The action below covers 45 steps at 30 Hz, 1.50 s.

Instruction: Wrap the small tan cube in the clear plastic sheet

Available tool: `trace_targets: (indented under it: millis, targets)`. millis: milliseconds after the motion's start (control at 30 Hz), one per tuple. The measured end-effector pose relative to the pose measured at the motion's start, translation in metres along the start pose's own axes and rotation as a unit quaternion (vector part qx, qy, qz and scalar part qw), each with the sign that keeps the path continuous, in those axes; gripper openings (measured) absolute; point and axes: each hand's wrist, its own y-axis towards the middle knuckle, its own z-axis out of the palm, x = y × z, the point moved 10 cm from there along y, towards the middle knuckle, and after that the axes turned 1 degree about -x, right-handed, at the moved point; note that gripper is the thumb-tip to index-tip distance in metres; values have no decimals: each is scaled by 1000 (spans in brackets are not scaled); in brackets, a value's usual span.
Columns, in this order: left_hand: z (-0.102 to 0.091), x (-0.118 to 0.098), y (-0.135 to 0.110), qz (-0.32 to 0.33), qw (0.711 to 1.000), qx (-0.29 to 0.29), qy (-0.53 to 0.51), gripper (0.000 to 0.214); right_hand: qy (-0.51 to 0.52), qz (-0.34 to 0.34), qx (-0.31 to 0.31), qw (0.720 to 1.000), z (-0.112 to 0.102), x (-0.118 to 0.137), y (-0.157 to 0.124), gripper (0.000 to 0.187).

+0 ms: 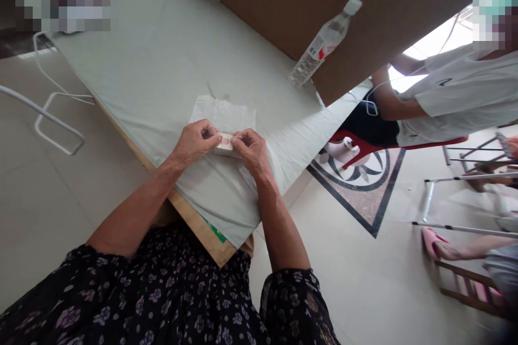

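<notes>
My left hand [196, 142] and my right hand [251, 149] meet over the near part of a table covered with a pale cloth [157, 59]. Both pinch a small pale folded piece [225, 141] between fingers and thumbs. It rests on or just above a white paper towel [224, 114] that lies flat on the cloth. What the small piece is cannot be made out.
A plastic water bottle [324, 43] stands further along the table next to a large brown cardboard sheet [291, 5]. A person in a white shirt [457, 91] sits on a red chair [364, 148] at the right. White cable and a metal frame [52, 118] lie at the left.
</notes>
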Motion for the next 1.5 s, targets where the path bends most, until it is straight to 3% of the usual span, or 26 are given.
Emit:
trace_targets:
  millis: [500, 1033, 1133, 1233, 1333, 1433, 1500]
  targets:
    - [4, 10, -9, 3, 997, -34, -65, 23, -34, -24, -32, 999, -3, 1, -8, 22]
    - [0, 10, -15, 8, 995, -80, -54, 20, -59, -35, -41, 997, -3, 2, -9, 18]
    - [0, 12, -14, -2, 995, -79, -54, 18, -117, -71, -101, 985, -21, 17, -16, 18]
    - [0, 10, -12, -10, 995, -80, -53, 17, -215, -147, -178, 949, -34, 50, -36, 19]
    - [0, 5, -12, -7, 996, -77, -43, 17, -313, -205, -113, 921, -8, 71, -51, 19]
    - [-1, 1, -13, -8, 997, -68, -27, 16, -382, -227, -7, 896, 28, 70, -55, 20]
    - [-7, 0, -14, -13, 998, -59, -13, 17, -409, -223, 15, 884, 38, 65, -53, 22]
